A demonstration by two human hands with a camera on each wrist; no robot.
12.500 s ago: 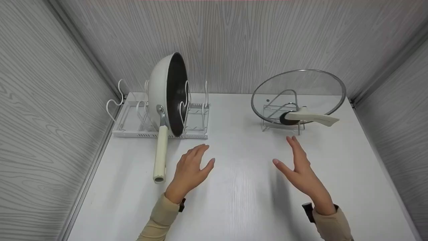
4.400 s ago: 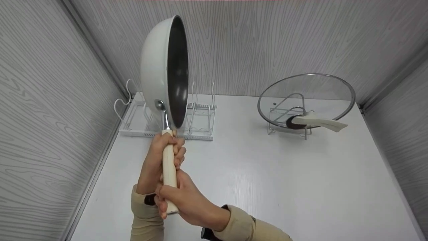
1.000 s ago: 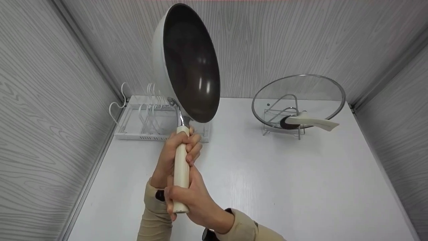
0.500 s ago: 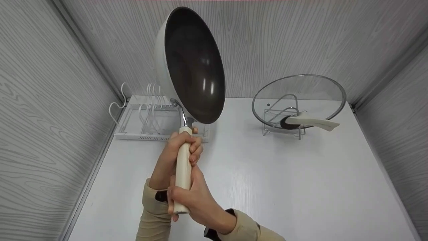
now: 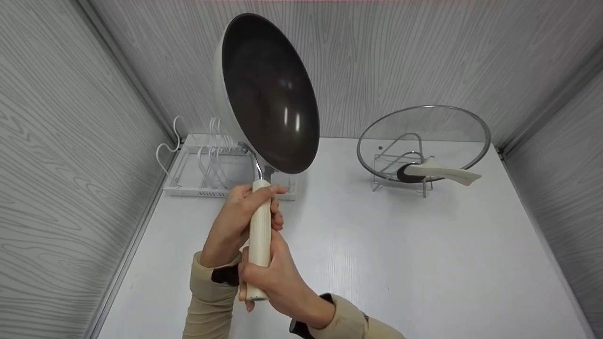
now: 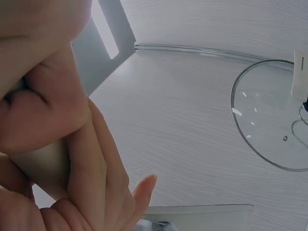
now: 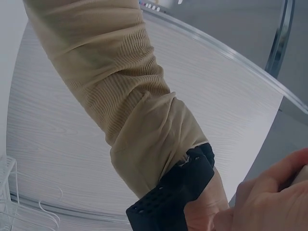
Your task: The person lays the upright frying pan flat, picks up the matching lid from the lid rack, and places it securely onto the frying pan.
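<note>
One pan [image 5: 268, 94] can be seen, with one long handle [image 5: 259, 240]. Two hands are counted, the left hand [image 5: 238, 221] and the right hand [image 5: 275, 282]. One glass lid [image 5: 424, 134] is seen. Two wire racks are counted, a white rack [image 5: 202, 165] and a lid stand [image 5: 400, 176]. One table [image 5: 424, 263] is seen.
</note>
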